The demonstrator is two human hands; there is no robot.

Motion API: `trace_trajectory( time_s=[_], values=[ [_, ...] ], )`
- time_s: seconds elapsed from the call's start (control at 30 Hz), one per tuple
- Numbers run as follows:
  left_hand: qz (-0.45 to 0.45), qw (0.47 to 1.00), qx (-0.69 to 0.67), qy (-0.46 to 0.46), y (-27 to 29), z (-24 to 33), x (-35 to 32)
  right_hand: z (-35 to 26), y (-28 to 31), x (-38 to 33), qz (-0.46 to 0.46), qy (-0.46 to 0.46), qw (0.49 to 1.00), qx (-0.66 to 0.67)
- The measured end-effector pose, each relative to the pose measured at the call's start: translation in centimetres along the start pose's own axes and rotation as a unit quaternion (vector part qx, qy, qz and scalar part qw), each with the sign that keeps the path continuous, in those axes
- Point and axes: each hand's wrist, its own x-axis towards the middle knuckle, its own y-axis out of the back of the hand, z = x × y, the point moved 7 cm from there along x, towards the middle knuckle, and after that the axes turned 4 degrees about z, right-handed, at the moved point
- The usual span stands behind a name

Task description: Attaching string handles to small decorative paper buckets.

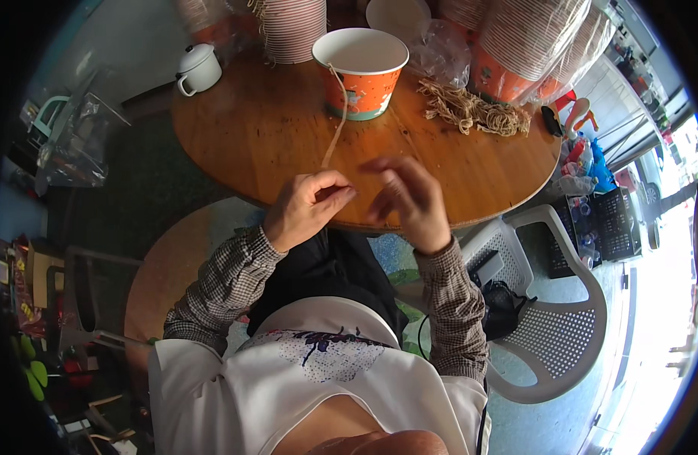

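An orange paper bucket (371,92) with a white inside stands upright on the round wooden table in front of me. A tan cord (338,129) hangs from its rim and runs across the tabletop to my left hand (307,206). There the cord passes out of sight behind the closed fingers, whose thumb and index are pinched together. To its right, my right hand (411,199) is raised over the table's near edge. Its fingers are apart and somewhat blurred, and I see nothing in them.
A bundle of tan cords (474,112) lies right of the bucket. Stacked paper buckets (297,29) and plastic-wrapped stacks (527,45) line the table's (250,144) far side. A white enamel mug (200,70) sits at the left edge. A plastic chair (550,334) stands to my right.
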Motion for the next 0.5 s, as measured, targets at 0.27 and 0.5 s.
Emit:
trace_trajectory(
  time_s=[0.27,0.5],
  values=[
    [0.052,0.993,0.055,-0.087,0.9,1.4,3.3,1.3,0.9,2.3,-0.023,0.018,0.993,-0.113],
    [-0.02,0.997,-0.032,-0.06,-3.1,-1.2,8.2,0.1,5.9,4.1,0.01,-0.004,0.974,-0.226]
  ],
)
